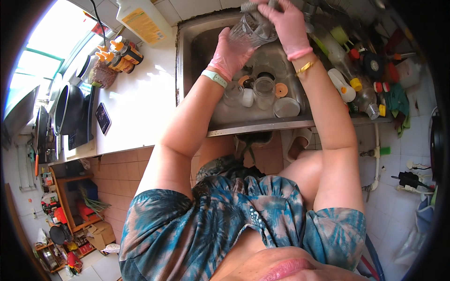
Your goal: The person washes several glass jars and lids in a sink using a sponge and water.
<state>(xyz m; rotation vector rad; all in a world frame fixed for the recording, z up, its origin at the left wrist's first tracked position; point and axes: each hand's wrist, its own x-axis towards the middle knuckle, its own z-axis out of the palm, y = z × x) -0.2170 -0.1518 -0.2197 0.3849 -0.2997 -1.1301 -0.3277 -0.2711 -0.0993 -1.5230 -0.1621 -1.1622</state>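
Observation:
My left hand [233,58], in a pink glove, grips a clear ribbed cup [242,34] tilted over the far part of the metal sink [219,121]. At the cup's mouth, my right hand [289,30], gloved in pink too, holds a grey cloth [259,17], slightly blurred. Part of the cloth lies inside the rim. Below my hands in the sink stand a clear jar [264,92] and another clear container [232,95]. Around them are a white cap [248,97], an orange lid [281,90] and a round translucent dish or lid [286,107].
Left of the sink, the white counter [140,105] bears a phone [103,118], a large white jug [143,23], several orange-tipped squeeze bottles [121,59] and a dark pan [68,109]. Plastic bottles [346,70] crowd the sink's right side, near a green cloth [397,100].

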